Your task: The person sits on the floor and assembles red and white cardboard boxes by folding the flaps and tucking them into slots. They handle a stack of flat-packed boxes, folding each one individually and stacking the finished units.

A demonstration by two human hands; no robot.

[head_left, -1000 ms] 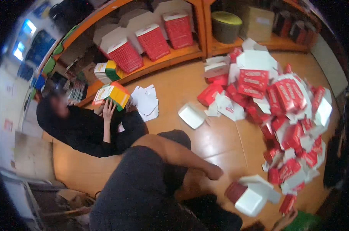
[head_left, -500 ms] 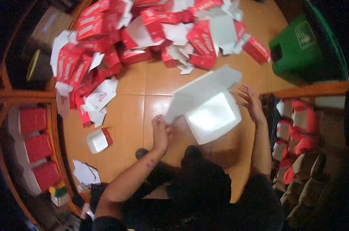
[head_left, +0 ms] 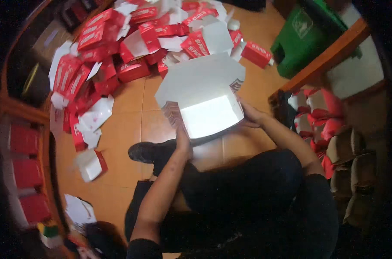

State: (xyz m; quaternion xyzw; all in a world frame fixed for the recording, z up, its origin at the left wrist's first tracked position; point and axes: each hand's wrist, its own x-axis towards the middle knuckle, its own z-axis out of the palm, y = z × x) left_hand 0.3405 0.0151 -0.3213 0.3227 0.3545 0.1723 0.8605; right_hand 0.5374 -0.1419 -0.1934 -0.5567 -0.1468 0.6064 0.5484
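A cardboard box (head_left: pixel 211 117) with a bright white inside sits in front of me, above the floor. Its broad lid flap (head_left: pixel 200 80) stands raised at the far side, with notched tabs at both ends. My left hand (head_left: pixel 183 140) grips the box's left wall, its fingers partly hidden behind the card. Against the right wall, my right hand (head_left: pixel 251 114) is closed with the thumb near the rim. The box's outside and underside cannot be seen.
A big heap of red and white boxes (head_left: pixel 133 69) covers the far floor. One small box (head_left: pixel 92 166) lies apart at left, near white papers (head_left: pixel 80 210). Far right stands a green bin (head_left: pixel 306 39). Wooden shelves flank both sides; red boxes (head_left: pixel 25 172) fill the left one.
The box has come nearer and turned so its opening faces me. My right hand, formerly spread and apart from it, now holds its right wall. My legs have shifted and the view has turned.
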